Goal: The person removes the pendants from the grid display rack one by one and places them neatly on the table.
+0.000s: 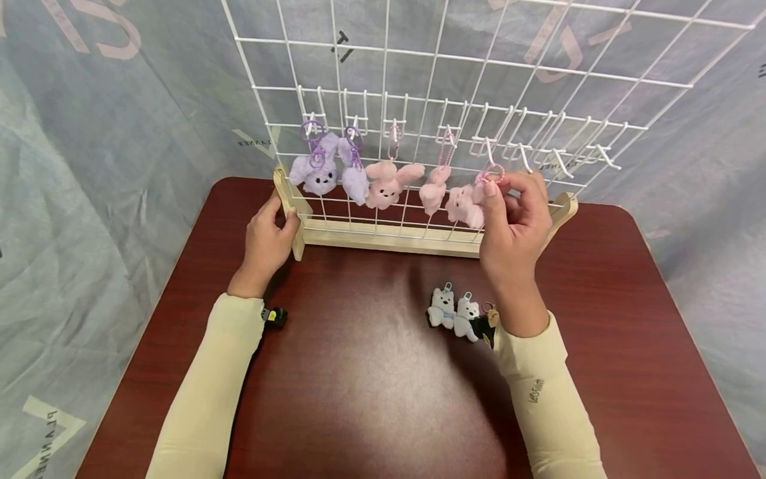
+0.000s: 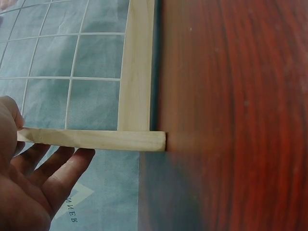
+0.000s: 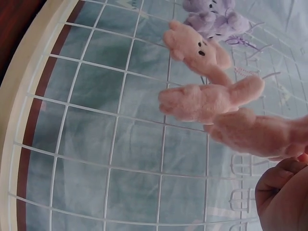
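My right hand (image 1: 517,219) pinches the pink bead chain (image 1: 494,174) of a pink plush bunny keychain (image 1: 465,206), close beside a white hook (image 1: 489,152). Whether the chain is over the hook, I cannot tell. The same plush (image 3: 260,134) hangs next to the fingers in the right wrist view. To its left, two pink plush bunnies (image 1: 385,186) and two purple ones (image 1: 321,174) dangle from hooks on a white wire grid (image 1: 409,50). My left hand (image 1: 268,236) grips the wooden side foot (image 2: 91,138) of the grid stand, thumb on one side and fingers on the other.
White dog keychains (image 1: 443,307) lie on the dark red table (image 1: 359,372), by a black item partly hidden behind my right sleeve (image 1: 538,372). Several bare hooks (image 1: 562,163) line the grid's right side. A wooden crossbar (image 1: 383,238) spans its base. Grey cloth (image 1: 120,199) surrounds the table.
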A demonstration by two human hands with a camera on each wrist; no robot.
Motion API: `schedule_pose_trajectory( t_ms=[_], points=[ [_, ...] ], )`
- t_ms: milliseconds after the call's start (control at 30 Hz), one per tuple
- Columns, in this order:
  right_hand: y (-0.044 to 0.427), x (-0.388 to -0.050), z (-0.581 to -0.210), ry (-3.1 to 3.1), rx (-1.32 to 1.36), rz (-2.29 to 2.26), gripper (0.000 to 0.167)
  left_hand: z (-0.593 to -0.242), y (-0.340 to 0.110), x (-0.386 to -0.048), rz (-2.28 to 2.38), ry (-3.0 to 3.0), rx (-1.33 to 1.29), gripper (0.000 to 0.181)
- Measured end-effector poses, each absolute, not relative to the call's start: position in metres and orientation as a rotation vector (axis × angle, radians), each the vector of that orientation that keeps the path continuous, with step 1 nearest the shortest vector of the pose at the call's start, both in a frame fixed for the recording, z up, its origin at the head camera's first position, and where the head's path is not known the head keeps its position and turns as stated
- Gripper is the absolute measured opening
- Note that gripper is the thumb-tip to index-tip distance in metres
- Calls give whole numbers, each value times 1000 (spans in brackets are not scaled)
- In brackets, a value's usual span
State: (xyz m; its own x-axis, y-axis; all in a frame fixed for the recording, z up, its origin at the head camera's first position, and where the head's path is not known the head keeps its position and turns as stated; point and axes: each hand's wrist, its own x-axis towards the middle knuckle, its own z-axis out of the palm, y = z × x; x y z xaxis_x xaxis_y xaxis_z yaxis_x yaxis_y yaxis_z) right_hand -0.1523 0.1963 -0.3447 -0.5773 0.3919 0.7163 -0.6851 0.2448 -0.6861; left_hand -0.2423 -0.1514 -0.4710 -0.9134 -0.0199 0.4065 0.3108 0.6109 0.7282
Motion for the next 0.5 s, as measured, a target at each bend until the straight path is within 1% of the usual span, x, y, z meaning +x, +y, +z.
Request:
schedule_pose_trajectory(
  t_ms=[233,500],
  points=[
    [199,-146,-350,-1625,317,1479,21,-470,-151,-242,-1219,-2473,-224,44],
    [201,-139,-366,-1737,377,1450,15,-469,-151,-242,-1211,-2468,-221,40]
  ],
)
